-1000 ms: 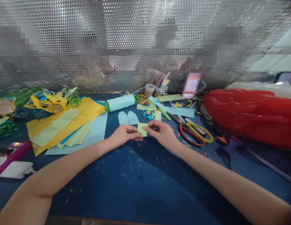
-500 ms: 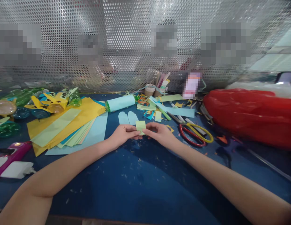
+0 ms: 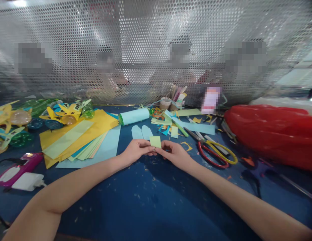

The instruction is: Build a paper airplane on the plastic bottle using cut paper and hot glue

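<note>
Between my fingertips is a small light green square of paper (image 3: 155,141), held upright by its lower edge above the blue table. My left hand (image 3: 138,149) pinches it from the left, and my right hand (image 3: 175,152) pinches it from the right. Just beyond my hands lie two light blue paper pieces with rounded tops (image 3: 141,132). Farther back, a green bottle wrapped in light blue paper (image 3: 134,116) lies on its side. Scissors with red and yellow handles (image 3: 213,154) rest to the right of my right hand.
Coloured paper sheets (image 3: 80,144) spread at the left, near bottle crafts (image 3: 66,115) and a magenta device (image 3: 20,169). Paper scraps (image 3: 164,124) and cups of sticks (image 3: 171,103) stand at the back. A red plastic bag (image 3: 271,134) fills the right. Behind is a perforated metal screen (image 3: 143,36).
The view has tilted, so everything sits slightly lower and farther right. Both hands keep their pinch on the green paper, with the fingertips now closer together at its lower edge.
</note>
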A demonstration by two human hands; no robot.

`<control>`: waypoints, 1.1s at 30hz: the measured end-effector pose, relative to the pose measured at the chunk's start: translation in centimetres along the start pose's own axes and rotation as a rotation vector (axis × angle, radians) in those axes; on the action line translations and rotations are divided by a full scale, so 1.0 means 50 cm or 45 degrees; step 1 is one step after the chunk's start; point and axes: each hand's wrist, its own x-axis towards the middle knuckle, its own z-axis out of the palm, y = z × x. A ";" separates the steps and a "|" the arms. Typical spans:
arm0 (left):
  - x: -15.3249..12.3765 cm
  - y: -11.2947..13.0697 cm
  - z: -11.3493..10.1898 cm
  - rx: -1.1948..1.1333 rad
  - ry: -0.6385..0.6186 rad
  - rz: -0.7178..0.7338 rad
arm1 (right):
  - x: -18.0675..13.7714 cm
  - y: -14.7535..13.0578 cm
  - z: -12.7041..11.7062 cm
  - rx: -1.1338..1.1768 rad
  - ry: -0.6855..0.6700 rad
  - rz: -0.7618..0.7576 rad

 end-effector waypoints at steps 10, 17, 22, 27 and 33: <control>-0.004 0.001 0.000 -0.009 -0.051 0.067 | -0.003 -0.007 0.002 0.097 0.018 0.010; -0.001 -0.004 0.000 -0.025 -0.015 0.060 | -0.001 -0.002 0.003 0.133 -0.021 0.045; 0.001 -0.005 -0.001 -0.055 0.000 0.041 | -0.003 -0.006 0.001 0.058 0.035 0.017; 0.000 -0.004 -0.002 -0.025 0.003 0.095 | -0.003 -0.009 -0.004 0.031 0.080 0.000; 0.002 -0.006 -0.001 0.005 0.034 0.087 | 0.001 -0.002 -0.006 0.085 0.032 0.019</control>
